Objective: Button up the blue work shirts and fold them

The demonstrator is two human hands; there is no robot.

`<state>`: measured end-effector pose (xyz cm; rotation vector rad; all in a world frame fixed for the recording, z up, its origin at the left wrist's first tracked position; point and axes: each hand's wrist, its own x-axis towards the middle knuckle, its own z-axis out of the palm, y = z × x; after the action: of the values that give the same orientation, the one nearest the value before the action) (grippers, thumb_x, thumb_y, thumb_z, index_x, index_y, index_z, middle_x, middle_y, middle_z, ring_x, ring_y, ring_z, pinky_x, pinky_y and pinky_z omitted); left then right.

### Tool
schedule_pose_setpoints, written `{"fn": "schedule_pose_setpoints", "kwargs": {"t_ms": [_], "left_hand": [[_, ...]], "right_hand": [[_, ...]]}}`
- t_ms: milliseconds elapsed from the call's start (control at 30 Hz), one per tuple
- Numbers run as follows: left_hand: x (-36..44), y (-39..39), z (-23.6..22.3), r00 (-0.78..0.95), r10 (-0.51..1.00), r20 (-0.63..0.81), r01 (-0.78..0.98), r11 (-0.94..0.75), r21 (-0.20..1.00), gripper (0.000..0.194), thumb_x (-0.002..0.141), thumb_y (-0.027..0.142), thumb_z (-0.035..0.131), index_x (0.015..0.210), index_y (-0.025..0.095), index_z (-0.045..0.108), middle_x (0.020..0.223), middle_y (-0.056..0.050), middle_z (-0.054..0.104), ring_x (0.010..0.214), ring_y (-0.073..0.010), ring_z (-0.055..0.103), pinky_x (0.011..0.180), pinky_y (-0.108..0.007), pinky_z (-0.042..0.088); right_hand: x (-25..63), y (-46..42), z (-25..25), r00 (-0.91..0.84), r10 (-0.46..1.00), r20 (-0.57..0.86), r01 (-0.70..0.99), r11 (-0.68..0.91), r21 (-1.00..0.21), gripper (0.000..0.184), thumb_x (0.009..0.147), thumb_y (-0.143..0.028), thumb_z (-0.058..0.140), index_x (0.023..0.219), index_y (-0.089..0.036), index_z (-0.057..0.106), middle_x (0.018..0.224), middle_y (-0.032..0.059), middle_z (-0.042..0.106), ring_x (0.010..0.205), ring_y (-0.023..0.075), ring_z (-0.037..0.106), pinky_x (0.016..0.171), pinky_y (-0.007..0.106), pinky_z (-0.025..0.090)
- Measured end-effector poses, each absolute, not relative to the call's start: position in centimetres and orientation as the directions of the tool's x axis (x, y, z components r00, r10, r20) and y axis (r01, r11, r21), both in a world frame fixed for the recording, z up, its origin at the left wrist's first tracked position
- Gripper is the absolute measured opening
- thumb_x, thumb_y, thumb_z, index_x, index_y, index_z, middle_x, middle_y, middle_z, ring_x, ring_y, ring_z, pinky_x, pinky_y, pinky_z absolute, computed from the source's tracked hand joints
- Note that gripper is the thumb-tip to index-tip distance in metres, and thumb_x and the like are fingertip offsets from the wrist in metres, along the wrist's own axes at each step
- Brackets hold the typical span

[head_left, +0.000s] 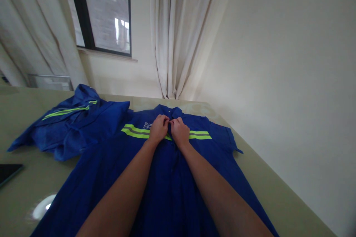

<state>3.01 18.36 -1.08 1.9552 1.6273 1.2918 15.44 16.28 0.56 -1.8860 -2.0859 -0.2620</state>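
A blue short-sleeved work shirt [164, 170] with yellow-green and grey reflective bands lies spread face up, its collar toward the far side. My left hand [159, 129] pinches the front placket just below the collar, beside white lettering on the chest. Close against it, my right hand [180, 132] pinches the other edge of the placket. Fingertips of both hands nearly meet at the shirt's centre line. Whatever small part sits between them, such as a button, is hidden by the fingers.
A second blue garment [75, 126] with the same bands lies crumpled at left. A dark flat device [9, 173] is at the table's left edge. The pale table [278, 189] meets a wall [292, 81] on the right; curtains [178, 37] and a window [108, 11] stand behind.
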Motion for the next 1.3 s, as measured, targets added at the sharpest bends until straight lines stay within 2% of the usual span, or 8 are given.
{"fn": "schedule_pose_setpoints", "kwargs": {"t_ms": [267,467,767,1067,1300], "left_hand": [[2.91,18.32,-1.02,-0.060,0.914,0.402,0.633,-0.277,0.723,0.016,0.093,0.019,0.055,0.098,0.023,0.070,0.098,-0.004,0.075,0.091,-0.0211,0.068,0.084,-0.031,0.050],[2.94,18.22,-0.98,-0.088,0.923,0.374,0.634,-0.238,0.736,0.016,0.092,0.021,0.056,0.096,0.024,0.071,0.094,-0.003,0.077,0.088,-0.0217,0.070,0.080,-0.031,0.050],[2.88,18.28,-0.93,-0.068,0.898,0.435,0.650,-0.291,0.702,0.016,0.091,0.017,0.056,0.098,0.022,0.070,0.099,-0.005,0.072,0.092,-0.0200,0.066,0.085,-0.031,0.050],[3.11,17.77,-0.50,0.021,0.889,0.457,0.695,-0.342,0.633,0.017,0.093,0.016,0.054,0.092,0.024,0.070,0.095,-0.005,0.066,0.089,-0.0206,0.063,0.081,-0.030,0.048],[3.16,17.81,-0.56,0.021,0.895,0.445,0.694,-0.333,0.638,0.017,0.092,0.017,0.055,0.094,0.024,0.071,0.096,-0.005,0.067,0.090,-0.0209,0.065,0.084,-0.030,0.049]], "right_hand": [[15.84,16.46,0.46,-0.163,0.914,0.372,0.973,0.211,-0.092,0.036,0.108,-0.041,0.032,0.109,-0.028,0.065,0.113,0.0005,0.061,0.082,0.0145,0.065,0.067,0.025,0.042],[15.95,16.60,0.34,-0.168,0.923,0.345,0.968,0.221,-0.120,0.036,0.108,-0.042,0.032,0.115,-0.029,0.065,0.116,0.0020,0.059,0.086,0.0150,0.064,0.072,0.025,0.044],[15.95,16.26,0.71,-0.217,0.907,0.360,0.948,0.283,-0.144,0.032,0.107,-0.038,0.035,0.113,-0.027,0.064,0.115,0.0026,0.060,0.089,0.0155,0.064,0.073,0.025,0.043],[15.94,16.33,0.37,-0.127,0.938,0.324,0.985,0.158,-0.071,0.038,0.108,-0.040,0.027,0.114,-0.027,0.063,0.116,0.0033,0.060,0.083,0.0163,0.066,0.070,0.028,0.043],[15.66,16.19,0.67,-0.105,0.952,0.287,0.991,0.125,-0.054,0.041,0.109,-0.039,0.024,0.117,-0.026,0.062,0.118,0.0064,0.059,0.085,0.0173,0.067,0.072,0.029,0.045]]}}
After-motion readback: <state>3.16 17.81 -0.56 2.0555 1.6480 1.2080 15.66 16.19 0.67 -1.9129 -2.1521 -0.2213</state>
